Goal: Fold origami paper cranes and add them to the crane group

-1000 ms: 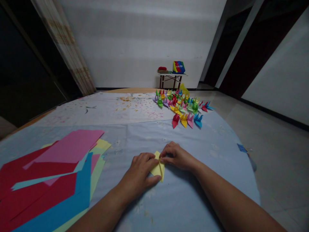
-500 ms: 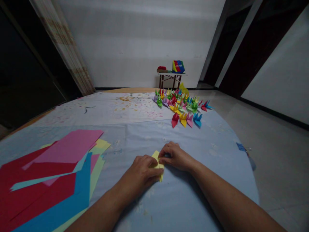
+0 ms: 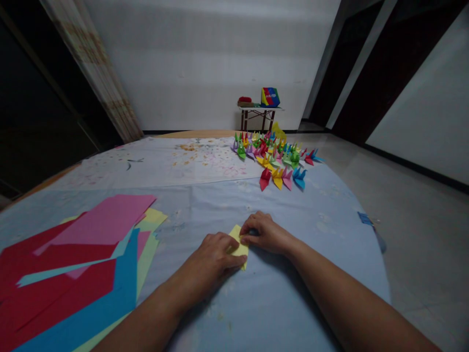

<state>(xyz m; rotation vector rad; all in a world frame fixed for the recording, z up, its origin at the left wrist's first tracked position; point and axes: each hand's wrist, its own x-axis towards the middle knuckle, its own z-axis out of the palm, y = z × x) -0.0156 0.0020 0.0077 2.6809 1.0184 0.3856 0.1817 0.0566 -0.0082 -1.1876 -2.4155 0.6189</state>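
The folded yellow paper piece point(image 3: 239, 244) lies on the pale blue cloth sheet point(image 3: 293, 293), between the left hand point(image 3: 214, 256) and the right hand point(image 3: 266, 233). The spread of coloured paper sheets point(image 3: 73, 264) lies to their left; the cluster of folded paper cranes point(image 3: 274, 159) sits behind, rightward.

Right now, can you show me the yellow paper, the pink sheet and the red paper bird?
yellow paper point(image 3: 239, 244): head view, its visible middle.
pink sheet point(image 3: 110, 220): head view, its middle.
red paper bird point(image 3: 264, 180): head view, its wing.

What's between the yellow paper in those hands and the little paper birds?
Only bare blue cloth separates the yellow paper from the paper birds in the head view.
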